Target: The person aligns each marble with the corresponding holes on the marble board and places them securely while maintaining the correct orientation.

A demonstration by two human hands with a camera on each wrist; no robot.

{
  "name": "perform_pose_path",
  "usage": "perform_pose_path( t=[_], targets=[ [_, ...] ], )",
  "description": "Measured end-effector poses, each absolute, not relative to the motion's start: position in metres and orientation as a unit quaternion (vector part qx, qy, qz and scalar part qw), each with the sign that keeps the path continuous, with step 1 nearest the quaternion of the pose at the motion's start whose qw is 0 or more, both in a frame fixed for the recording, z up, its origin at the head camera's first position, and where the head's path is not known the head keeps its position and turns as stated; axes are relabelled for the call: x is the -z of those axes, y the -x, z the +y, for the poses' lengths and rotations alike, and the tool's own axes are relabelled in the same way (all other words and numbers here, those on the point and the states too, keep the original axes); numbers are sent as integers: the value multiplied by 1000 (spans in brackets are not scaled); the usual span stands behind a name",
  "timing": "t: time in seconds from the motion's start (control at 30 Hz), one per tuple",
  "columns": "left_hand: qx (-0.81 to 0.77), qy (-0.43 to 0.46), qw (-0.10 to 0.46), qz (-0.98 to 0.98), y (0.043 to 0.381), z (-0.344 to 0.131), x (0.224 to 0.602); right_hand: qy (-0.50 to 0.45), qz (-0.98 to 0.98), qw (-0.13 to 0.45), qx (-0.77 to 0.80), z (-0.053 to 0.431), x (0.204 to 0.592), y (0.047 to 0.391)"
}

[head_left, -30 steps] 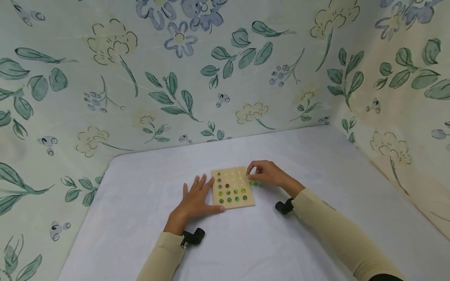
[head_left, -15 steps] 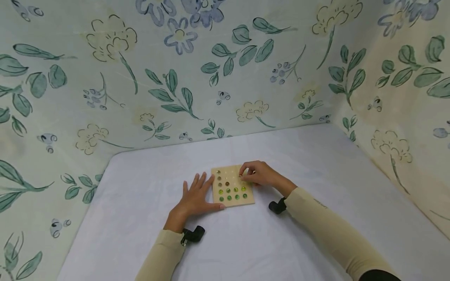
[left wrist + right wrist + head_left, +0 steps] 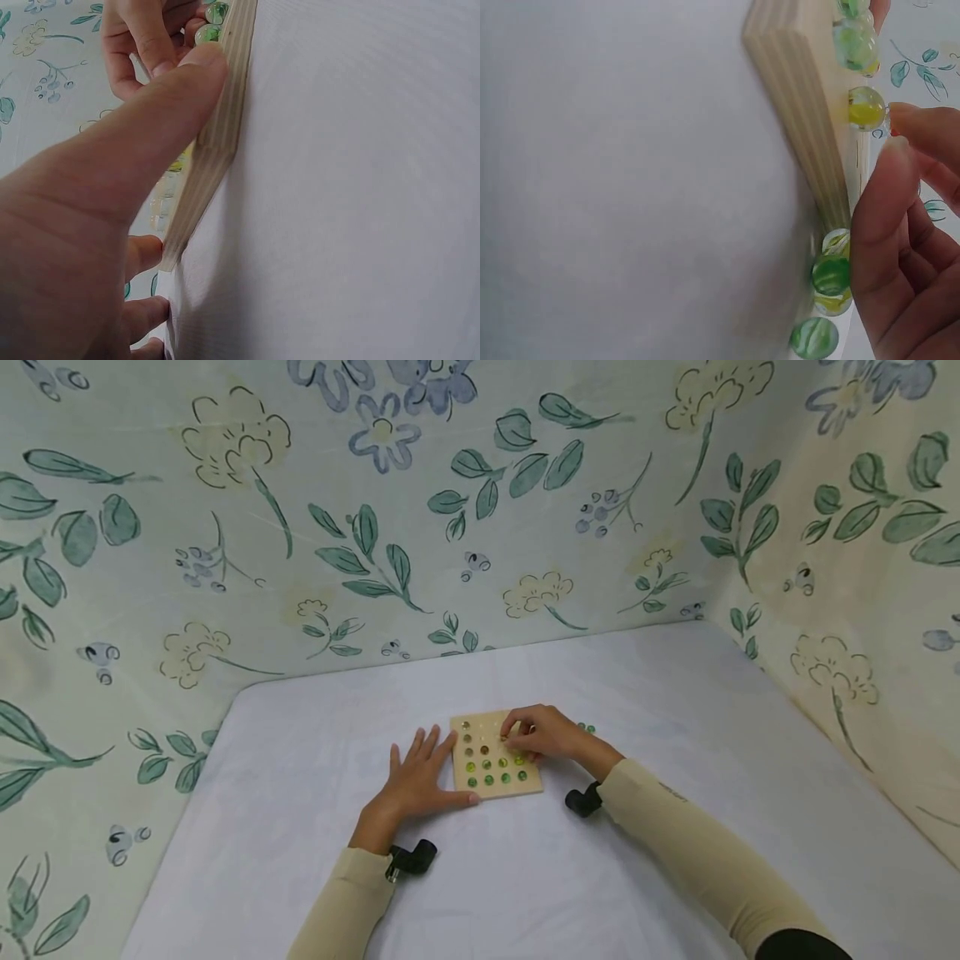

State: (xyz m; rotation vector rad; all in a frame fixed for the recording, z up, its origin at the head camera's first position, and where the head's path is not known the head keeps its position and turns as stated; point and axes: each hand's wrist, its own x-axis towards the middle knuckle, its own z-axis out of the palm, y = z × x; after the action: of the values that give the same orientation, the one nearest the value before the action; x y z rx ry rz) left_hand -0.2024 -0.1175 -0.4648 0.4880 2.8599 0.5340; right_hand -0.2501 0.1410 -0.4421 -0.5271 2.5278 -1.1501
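Note:
A square wooden board (image 3: 510, 792) lies on the white cloth, with glass marbles sitting in rows on it. Green marbles (image 3: 489, 780) fill the front row and yellow ones (image 3: 470, 767) the row behind; darker marbles (image 3: 468, 738) run up the left column. My left hand (image 3: 416, 789) steadies the board, fingers spread along its left side and thumb (image 3: 176, 97) over the front edge. Over the board's right half, my right hand (image 3: 546, 732) pinches a small clear marble (image 3: 889, 120) with a reddish fleck between thumb and fingertip, mostly hidden by the fingers.
Loose marbles (image 3: 831, 274) in green and yellow lie on the cloth beside the board's right side, partly behind the right hand. A floral fabric wall (image 3: 375, 635) rises behind the table and another stands at the right.
My right hand has moved left from the board's right edge to over its right half, holding the marble. Loose green marbles now show behind its wrist. The left hand stays put.

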Motion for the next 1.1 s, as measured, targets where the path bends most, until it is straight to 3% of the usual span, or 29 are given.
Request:
perform_pose_path(
  t=[1.1],
  targets=[
    [-179, -165, 103, 964, 204, -118, 465, 201, 892, 154, 375, 134, 442, 248]
  ],
)
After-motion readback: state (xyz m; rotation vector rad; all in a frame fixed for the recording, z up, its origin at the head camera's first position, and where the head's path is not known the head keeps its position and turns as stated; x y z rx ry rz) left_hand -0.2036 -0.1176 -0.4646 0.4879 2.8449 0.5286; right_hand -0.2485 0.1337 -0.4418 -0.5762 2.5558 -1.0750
